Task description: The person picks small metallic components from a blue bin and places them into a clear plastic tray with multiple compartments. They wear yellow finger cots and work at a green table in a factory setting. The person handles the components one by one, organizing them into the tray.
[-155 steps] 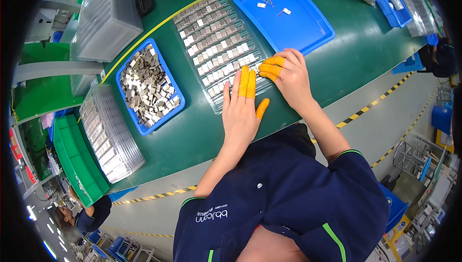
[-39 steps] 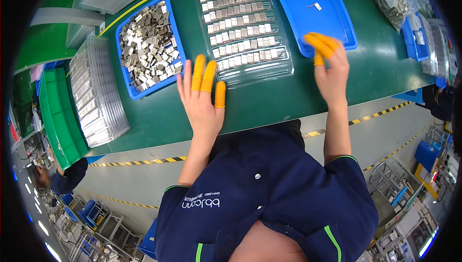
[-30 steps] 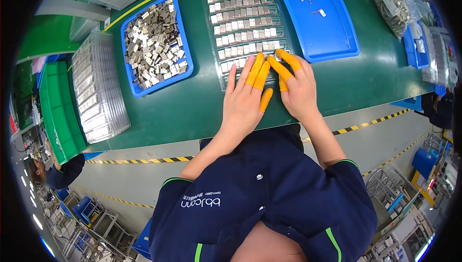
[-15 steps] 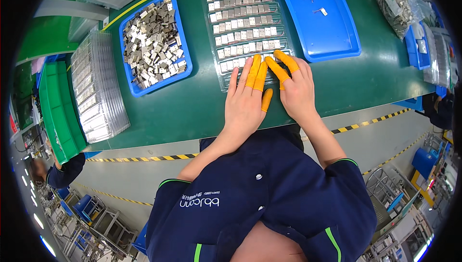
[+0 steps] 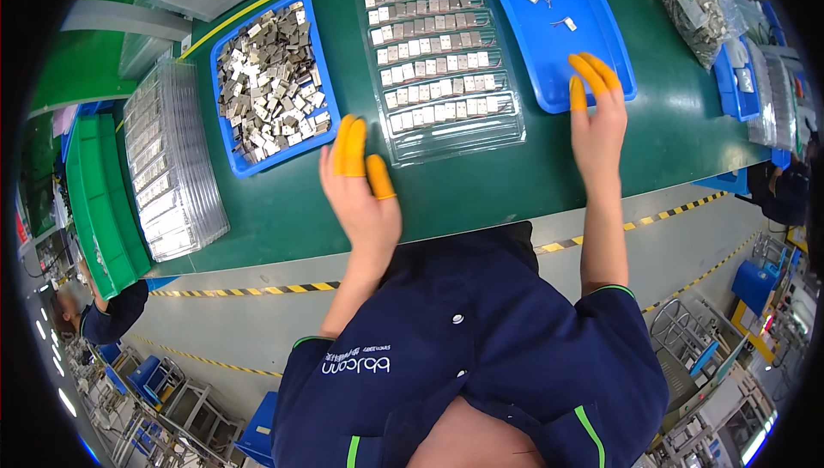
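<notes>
My left hand [image 5: 365, 197], with yellow finger cots, is over the green table between a blue tray [image 5: 324, 60] and a clear plastic blister tray [image 5: 459, 152]. Its fingers are stretched and the thumb stands apart, with nothing visible in them. Loose silver and grey metal connectors [image 5: 268, 82] fill the blue tray. Rows of similar connectors [image 5: 451, 111] with thin wires sit in the blister tray; its nearest strip holds none. My right hand [image 5: 598, 120], also in yellow cots, reaches over the near edge of a second blue tray [image 5: 549, 60], thumb and fingers apart. A few wired white connectors [image 5: 569, 24] lie inside that tray.
Stacked clear trays [image 5: 176, 167] and a green bin [image 5: 101, 202] stand at the left. At the far right are a bag of parts [image 5: 691, 9], a small blue bin [image 5: 736, 94] and more clear trays [image 5: 771, 94]. Another person [image 5: 112, 309] is at the left edge.
My hands were together over the blister tray's nearest connector row. Now they are apart: the left has moved left toward the full blue tray, the right has moved right to the other tray.
</notes>
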Tool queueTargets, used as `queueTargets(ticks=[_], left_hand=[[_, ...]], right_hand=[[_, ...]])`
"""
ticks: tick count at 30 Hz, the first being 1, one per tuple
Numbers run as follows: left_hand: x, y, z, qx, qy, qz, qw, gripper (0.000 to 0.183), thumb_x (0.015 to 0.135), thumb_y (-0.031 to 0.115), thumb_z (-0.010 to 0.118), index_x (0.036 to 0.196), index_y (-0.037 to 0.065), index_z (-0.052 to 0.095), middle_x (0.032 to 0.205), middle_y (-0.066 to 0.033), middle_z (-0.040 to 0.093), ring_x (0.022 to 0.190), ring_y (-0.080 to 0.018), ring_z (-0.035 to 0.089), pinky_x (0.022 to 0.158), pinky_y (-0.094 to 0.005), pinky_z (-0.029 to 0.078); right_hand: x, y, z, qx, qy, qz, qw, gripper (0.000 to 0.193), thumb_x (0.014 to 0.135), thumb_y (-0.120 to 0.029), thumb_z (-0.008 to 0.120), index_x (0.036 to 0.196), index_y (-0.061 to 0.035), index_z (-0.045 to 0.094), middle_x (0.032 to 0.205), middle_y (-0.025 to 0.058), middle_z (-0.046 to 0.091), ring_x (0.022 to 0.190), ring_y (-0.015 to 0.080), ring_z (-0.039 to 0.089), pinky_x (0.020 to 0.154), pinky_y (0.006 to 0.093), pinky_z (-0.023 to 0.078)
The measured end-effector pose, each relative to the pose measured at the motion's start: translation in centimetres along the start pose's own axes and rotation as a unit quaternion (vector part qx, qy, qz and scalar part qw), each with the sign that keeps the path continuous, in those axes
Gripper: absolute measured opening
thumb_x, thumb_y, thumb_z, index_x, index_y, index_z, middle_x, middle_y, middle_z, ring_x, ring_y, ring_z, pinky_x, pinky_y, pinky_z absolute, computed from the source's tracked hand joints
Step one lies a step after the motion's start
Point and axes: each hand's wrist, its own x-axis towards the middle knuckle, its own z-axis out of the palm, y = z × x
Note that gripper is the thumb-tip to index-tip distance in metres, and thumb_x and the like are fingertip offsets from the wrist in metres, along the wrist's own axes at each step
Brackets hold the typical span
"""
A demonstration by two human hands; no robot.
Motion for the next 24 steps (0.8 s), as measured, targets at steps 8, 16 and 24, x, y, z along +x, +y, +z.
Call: queueTargets(ticks=[8, 16, 24], left_hand=[[1.9, -3.1, -3.5, 0.026, 0.152, -0.016, 0.988, 0.026, 0.071, -0.005, 0.067, 0.095, 0.006, 0.068, 0.089, -0.0084, 0.06, 0.078, -0.0217, 0.055, 0.069, -0.0305, 0.046], [6.5, -8.4, -5.7, 0.031, 0.041, -0.075, 0.996, 0.02, 0.073, 0.005, 0.07, 0.092, 0.004, 0.067, 0.088, -0.0098, 0.06, 0.068, -0.0195, 0.056, 0.062, -0.0289, 0.047], [8.3, -7.3, -6.9, 0.123, -0.059, -0.025, 0.99, 0.026, 0.066, 0.017, 0.076, 0.084, 0.001, 0.068, 0.08, -0.0144, 0.058, 0.072, -0.0297, 0.057, 0.064, -0.0378, 0.047]], right_hand=[[7.1, 6.0, 3.4, 0.001, -0.076, 0.112, 0.991, 0.027, 0.078, -0.011, 0.067, 0.103, -0.0028, 0.063, 0.099, 0.014, 0.061, 0.079, 0.0261, 0.061, 0.073, 0.0336, 0.049], [7.0, 6.9, 3.1, -0.007, -0.11, 0.151, 0.982, 0.026, 0.075, -0.014, 0.069, 0.097, -0.0017, 0.063, 0.079, 0.0107, 0.063, 0.063, 0.0182, 0.06, 0.061, 0.0303, 0.048], [4.6, 4.4, 0.3, 0.26, -0.1, 0.234, 0.932, 0.021, 0.083, -0.004, 0.062, 0.103, 0.0013, 0.06, 0.083, 0.008, 0.064, 0.069, 0.0126, 0.061, 0.061, 0.0228, 0.048]])
